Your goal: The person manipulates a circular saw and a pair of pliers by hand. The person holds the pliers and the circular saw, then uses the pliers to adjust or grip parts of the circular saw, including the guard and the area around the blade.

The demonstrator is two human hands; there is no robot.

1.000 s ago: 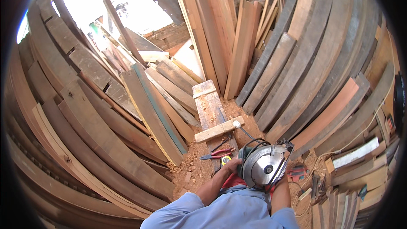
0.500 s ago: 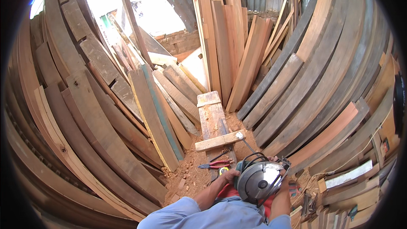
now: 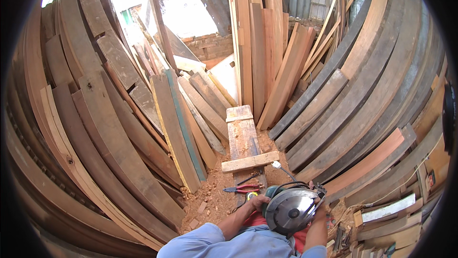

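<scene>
A circular saw [image 3: 280, 216] with a round silver blade side and a dark green body is held up close in front of my lap, its disc facing upward. My left hand [image 3: 260, 201] is closed around its green body. At the saw's other side, my right hand [image 3: 317, 202] grips near the base edge; the saw partly hides its fingers. A dark cable loops over the saw, and a pale plug [image 3: 276, 164] lies beside a wooden crosspiece [image 3: 243, 163] on a narrow plank [image 3: 242, 138]. Red-handled pliers [image 3: 245, 189] and a yellow-and-black tape measure [image 3: 252, 195] lie left of the saw.
Long boards [image 3: 112, 129] lean in rows at the left, and more boards [image 3: 353, 115] at the right. Upright planks [image 3: 257, 48] stand at the back. Sawdust [image 3: 214, 200] covers the ground. Short offcuts [image 3: 398, 229] are piled at the lower right.
The saw has turned slightly in my hands, so more of its shiny disc shows. Its plug has shifted a little by the crosspiece. The whole view has swung slightly left.
</scene>
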